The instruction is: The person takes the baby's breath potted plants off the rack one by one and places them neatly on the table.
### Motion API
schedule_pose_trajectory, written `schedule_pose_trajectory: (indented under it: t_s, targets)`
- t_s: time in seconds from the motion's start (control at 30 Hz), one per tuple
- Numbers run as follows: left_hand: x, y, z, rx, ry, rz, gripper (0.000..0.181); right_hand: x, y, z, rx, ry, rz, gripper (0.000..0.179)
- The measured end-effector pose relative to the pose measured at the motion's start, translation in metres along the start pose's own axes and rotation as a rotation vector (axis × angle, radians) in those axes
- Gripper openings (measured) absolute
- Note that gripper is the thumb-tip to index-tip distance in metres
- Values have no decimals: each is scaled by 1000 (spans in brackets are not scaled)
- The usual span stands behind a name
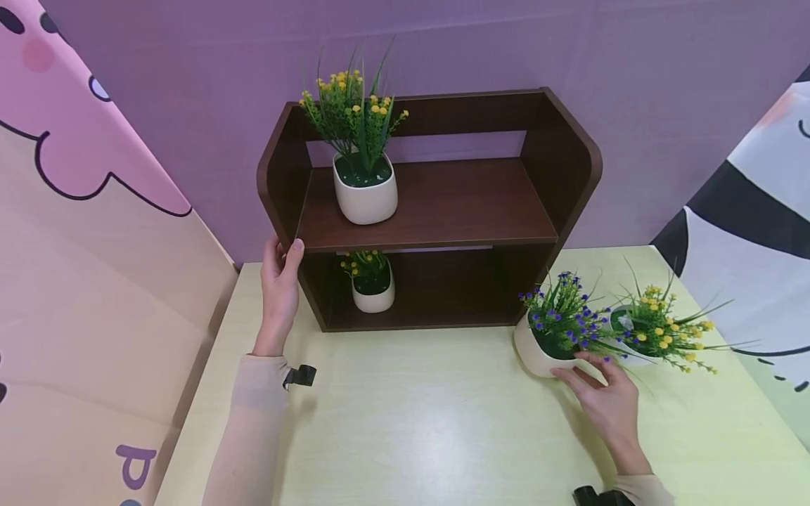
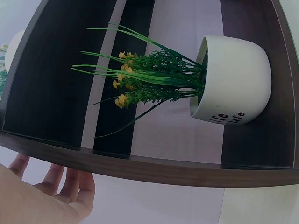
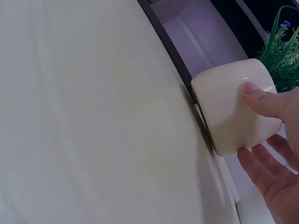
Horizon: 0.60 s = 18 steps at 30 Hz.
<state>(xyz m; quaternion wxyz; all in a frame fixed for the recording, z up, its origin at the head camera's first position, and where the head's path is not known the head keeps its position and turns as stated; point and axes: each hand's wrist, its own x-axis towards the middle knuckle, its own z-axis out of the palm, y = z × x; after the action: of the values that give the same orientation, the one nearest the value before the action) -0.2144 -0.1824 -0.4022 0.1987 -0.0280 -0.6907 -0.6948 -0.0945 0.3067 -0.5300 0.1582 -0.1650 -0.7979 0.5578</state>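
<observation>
My left hand (image 1: 280, 302) holds the left side panel of a dark brown two-tier shelf (image 1: 430, 204); its thumb is at the front edge. In the left wrist view, the fingers (image 2: 72, 184) bend against the panel's outer face. At the shelf's front right corner, my right hand (image 1: 607, 407) grips a white pot (image 1: 534, 349) of purple flowers (image 1: 566, 316). The right wrist view has the thumb (image 3: 261, 99) on the pot's wall and the other fingers on its opposite side. Whether the pot's base touches the table cannot be told.
A white pot of yellow flowers (image 1: 365, 200) stands on the upper tier, left side. Another yellow-flowered pot (image 1: 373, 301) is on the lower tier. A further pot with yellow flowers (image 1: 671, 330) stands on the pale table (image 1: 405, 422), right of the purple one. A purple backdrop (image 1: 190, 105) hangs behind.
</observation>
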Motion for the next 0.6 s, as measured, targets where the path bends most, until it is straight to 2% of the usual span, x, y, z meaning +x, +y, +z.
schedule_pose_trajectory:
  t_s: [0.13,0.3,0.43,0.6]
  targets:
    - [1,0,0,-3,4,7,41,1,0,1,2,-5,-10,45]
    - [0,2,1,0,8,6,40,1,2,2,-25,-18,-75,44]
    - [0,2,1,-2,13,3,39,1,2,3,-89,-23,-125,42]
    - [1,1,1,-3,14,4,40,1,1,2,-165,-27,-141,42]
